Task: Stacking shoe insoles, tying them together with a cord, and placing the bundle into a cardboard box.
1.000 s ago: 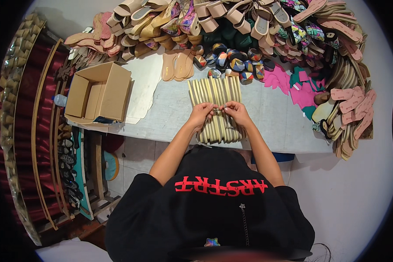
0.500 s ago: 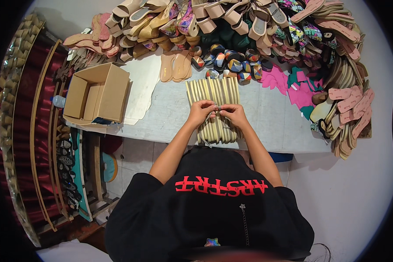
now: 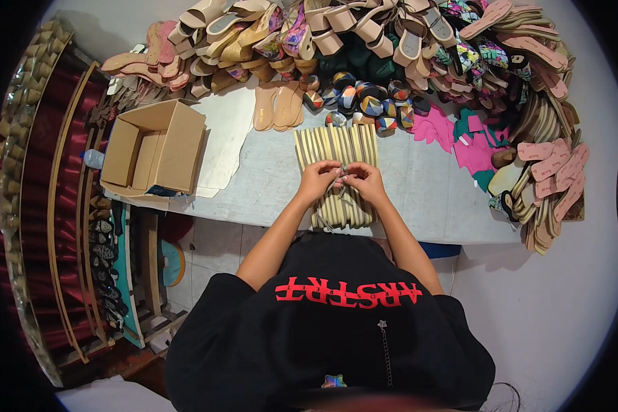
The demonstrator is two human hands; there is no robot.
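Heaped sandals ring the grey table point(image 3: 419, 199); on it lies a pale stack of soles point(image 3: 336, 172). I see my left hand point(image 3: 317, 180) and right hand point(image 3: 365, 180) pinching a thin strap (tying, I judge); next calls for pulling snug.

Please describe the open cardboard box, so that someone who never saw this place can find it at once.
Look at the pale grey worktable covered along its far edge with sandals. The cardboard box sits on its left end, far left of the left hand. It is the only brown, open-topped, square container there.
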